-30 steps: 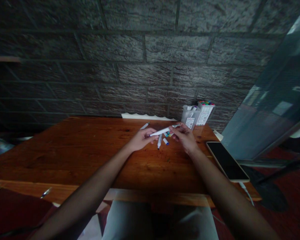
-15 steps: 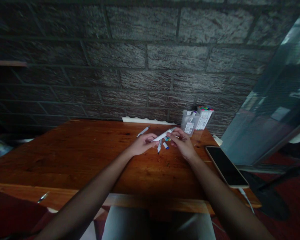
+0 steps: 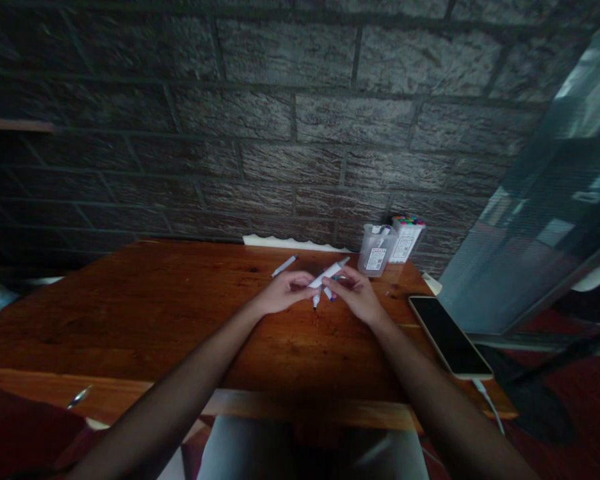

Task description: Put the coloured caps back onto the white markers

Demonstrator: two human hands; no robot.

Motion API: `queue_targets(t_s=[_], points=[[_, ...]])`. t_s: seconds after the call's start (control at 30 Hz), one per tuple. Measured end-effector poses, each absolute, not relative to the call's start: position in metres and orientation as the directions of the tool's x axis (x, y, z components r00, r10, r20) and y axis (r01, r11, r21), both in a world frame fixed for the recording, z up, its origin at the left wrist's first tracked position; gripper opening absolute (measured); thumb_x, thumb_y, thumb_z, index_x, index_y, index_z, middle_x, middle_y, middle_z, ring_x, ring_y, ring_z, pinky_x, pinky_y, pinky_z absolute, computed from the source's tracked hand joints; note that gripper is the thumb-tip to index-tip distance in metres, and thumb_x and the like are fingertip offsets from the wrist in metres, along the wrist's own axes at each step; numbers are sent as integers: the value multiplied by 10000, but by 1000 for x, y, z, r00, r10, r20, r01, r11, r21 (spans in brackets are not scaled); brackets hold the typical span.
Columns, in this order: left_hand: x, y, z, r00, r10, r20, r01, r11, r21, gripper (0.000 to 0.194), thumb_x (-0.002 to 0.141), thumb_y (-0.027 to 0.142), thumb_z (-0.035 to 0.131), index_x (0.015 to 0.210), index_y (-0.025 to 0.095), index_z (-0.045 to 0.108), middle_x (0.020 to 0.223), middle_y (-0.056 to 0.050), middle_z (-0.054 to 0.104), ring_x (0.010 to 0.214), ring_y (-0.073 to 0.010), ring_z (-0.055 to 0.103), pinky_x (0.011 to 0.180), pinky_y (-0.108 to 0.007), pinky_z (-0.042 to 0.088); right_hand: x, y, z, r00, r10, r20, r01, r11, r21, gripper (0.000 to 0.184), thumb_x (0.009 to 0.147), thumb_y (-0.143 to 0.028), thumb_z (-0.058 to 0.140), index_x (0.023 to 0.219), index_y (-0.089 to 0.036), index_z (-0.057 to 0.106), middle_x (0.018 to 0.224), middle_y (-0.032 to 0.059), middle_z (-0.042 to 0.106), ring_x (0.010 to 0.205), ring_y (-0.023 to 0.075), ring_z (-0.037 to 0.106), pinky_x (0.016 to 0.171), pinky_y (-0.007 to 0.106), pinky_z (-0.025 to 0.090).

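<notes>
A white marker is held aslant above the table, its grey tip end pointing up and to the right. My left hand pinches its lower left end between thumb and fingers. On the other side, my right hand grips the marker's middle, with the thumb in front. Beneath the hands lie another marker and a white cap with a blue end, both partly covered. One more marker rests on the table beyond my left hand.
Two clear plastic marker boxes stand by the wall: a front one with few markers and a rear one full of coloured ends. A phone with a white cable lies at the table's right edge. A wavy white strip runs along the wall.
My right hand has slid down and left along the marker, baring its grey tip end. It now covers more of the caps beneath. My left hand keeps its hold.
</notes>
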State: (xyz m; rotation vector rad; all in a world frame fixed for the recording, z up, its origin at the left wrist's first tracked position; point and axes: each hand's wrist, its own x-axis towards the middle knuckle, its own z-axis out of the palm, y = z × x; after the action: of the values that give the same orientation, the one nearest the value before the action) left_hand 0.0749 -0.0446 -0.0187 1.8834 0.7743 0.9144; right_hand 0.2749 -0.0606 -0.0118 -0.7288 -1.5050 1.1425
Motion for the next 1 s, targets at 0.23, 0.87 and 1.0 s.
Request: queue_targets(t_s=[0.23,0.87,1.0], points=[[62,-27,-30,270,874,404,272,-472,839,304,757,423,677,901,155,679,854,-48,700,765,-156,624,767,-309,487,297,-42,-19,12,917,400,191,390,-901,304,748,-506,659,859,-225,687,738,7,677,582,126,559,552,248,434],[54,-9,-50,150,889,433,247,-457,854,306,693,393,720,853,136,676,835,-39,688,764,-171,637,767,-334,528,296,-46,-21,-48,953,300,909,166,-382,298,897,-448,471,988,-238,663,873,47,730,809,190,681,694,265,466],[54,-9,-51,132,888,440,237,-459,856,306,684,372,731,879,140,687,851,-47,699,792,-193,654,802,-367,529,267,-46,-8,-153,960,233,937,216,-275,348,887,-502,472,892,-239,699,876,57,732,848,195,678,736,276,472]])
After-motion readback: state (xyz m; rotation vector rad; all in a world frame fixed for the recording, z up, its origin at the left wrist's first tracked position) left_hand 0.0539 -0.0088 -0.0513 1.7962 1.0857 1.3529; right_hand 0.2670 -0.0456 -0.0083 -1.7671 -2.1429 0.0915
